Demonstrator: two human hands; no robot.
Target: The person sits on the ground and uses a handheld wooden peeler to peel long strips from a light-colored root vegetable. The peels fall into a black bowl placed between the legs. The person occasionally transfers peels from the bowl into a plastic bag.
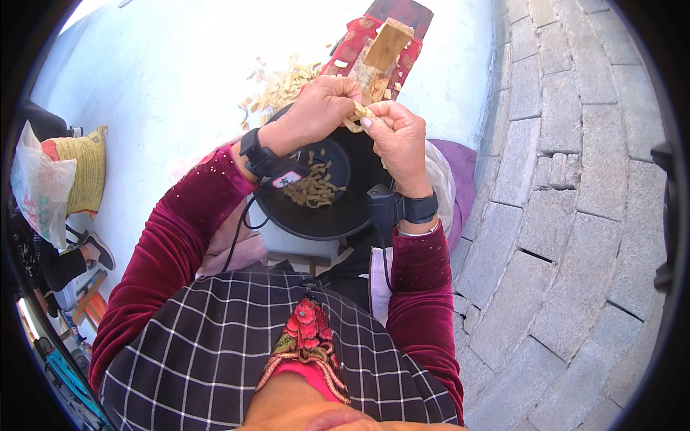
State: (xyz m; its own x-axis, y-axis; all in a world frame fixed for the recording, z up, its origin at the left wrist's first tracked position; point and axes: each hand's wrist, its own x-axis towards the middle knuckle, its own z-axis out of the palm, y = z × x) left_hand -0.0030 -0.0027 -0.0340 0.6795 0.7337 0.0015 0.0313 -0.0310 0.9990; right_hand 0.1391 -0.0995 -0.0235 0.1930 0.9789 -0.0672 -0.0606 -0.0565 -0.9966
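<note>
Both my hands pinch one small pale looped piece [354, 119], perhaps dough or wood; the material is unclear. My left hand [323, 108] grips its left side, and my right hand [398, 132] holds its right side between thumb and fingers. Under my hands is a wide dark round pan [280, 218] with a heap of small tan twisted pieces [312, 188] inside. Beyond it, many pale loose pieces [288, 83] lie on a white surface. A wooden block [388, 44] rests on a worn board over a red patterned cloth [353, 40].
Grey paving blocks [550, 215] cover the ground on the right. A purple cloth [463, 167] and a clear plastic bag [439, 172] lie beside the pan. At the left are a yellow woven sack [89, 172], a white plastic bag [43, 183] and another person's shoe [101, 250].
</note>
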